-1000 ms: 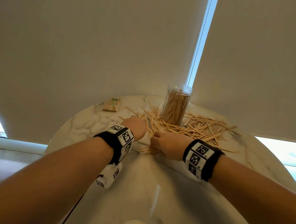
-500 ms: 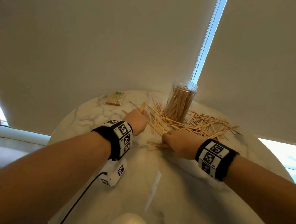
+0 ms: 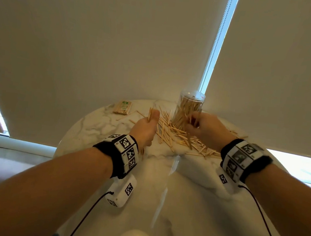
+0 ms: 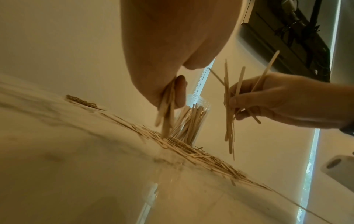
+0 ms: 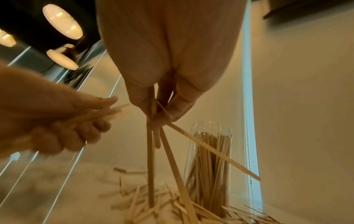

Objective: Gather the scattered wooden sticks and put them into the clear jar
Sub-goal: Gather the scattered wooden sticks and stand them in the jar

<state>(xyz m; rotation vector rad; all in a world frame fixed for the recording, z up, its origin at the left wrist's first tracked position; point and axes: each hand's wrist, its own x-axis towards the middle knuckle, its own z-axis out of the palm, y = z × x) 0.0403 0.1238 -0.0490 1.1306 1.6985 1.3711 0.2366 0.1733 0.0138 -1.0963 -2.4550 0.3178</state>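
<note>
Both hands lifted — left hand (image 3: 146, 128), right hand (image 3: 205, 129) clutch sticks (image 4: 229, 109).

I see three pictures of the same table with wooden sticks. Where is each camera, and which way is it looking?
Head: worn on the head, looking forward and down at the table; both forearms show, left hand and right hand.
Left wrist: low, looking along the left hand toward the clear jar.
Right wrist: low, looking along the right hand.
All three share the jar and the scattered sticks.
</note>
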